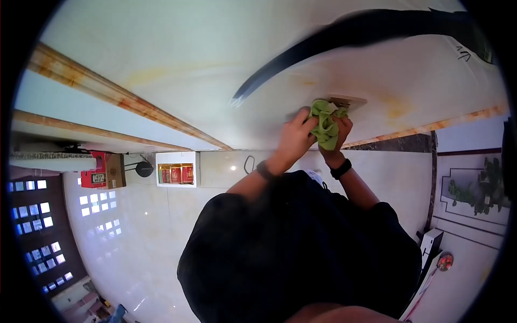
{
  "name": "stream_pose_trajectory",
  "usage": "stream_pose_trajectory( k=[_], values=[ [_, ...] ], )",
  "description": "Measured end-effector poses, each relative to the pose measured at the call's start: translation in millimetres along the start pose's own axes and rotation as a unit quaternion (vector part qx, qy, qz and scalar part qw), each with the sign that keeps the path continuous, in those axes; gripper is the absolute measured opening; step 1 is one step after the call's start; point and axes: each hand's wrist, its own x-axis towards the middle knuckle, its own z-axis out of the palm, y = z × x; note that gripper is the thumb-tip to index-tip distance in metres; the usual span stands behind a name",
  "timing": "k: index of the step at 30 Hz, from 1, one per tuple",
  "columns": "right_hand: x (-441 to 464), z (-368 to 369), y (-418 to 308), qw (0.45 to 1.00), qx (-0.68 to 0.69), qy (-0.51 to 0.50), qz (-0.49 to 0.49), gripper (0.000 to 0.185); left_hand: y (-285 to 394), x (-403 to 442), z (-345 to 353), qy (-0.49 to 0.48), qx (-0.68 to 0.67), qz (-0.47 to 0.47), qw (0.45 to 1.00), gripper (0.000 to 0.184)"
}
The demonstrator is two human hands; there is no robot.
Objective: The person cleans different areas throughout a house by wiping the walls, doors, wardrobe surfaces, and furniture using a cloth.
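Note:
A green cloth (325, 121) is bunched up between my two hands at the wall. My left hand (296, 134) grips its left side, fingers curled into the folds. On the other side my right hand (336, 137) is closed on the cloth, some of its fingers hidden behind it. Right above the cloth, a beige wall plate (350, 101) shows in part; the cloth covers some of it. Whether the cloth touches the plate, I cannot tell. Both wrists wear dark bands.
The pale wall (204, 91) carries a large dark curved shape (344, 35). Marble-patterned trim (129, 102) runs along it at left. On the glossy floor (161, 242) are a white box of red and gold packets (176, 173) and a red carton (94, 172). A plant (479, 188) appears far right.

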Motion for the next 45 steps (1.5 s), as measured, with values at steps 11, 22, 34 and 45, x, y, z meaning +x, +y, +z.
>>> stream_pose_trajectory(
  k=[11,22,34,45],
  values=[
    [83.7,34.8,-143.0,0.97,0.173,-0.136,-0.105,0.056,-40.4,-30.9,-96.3,0.213,0.02,-0.113,0.97,0.034],
    [132.8,-5.5,-153.4,0.981,0.12,0.091,-0.12,0.065,21.6,49.0,-122.1,0.289,0.034,0.082,0.953,0.038],
    [68.8,31.5,-118.3,0.986,0.123,-0.051,-0.098,0.054,-19.3,-2.8,-102.2,0.17,0.002,-0.03,0.985,0.036],
    [163.7,-0.2,-193.2,0.967,0.197,0.006,-0.163,0.056,20.0,47.8,-167.2,0.287,0.011,0.038,0.957,0.036]
  ],
)
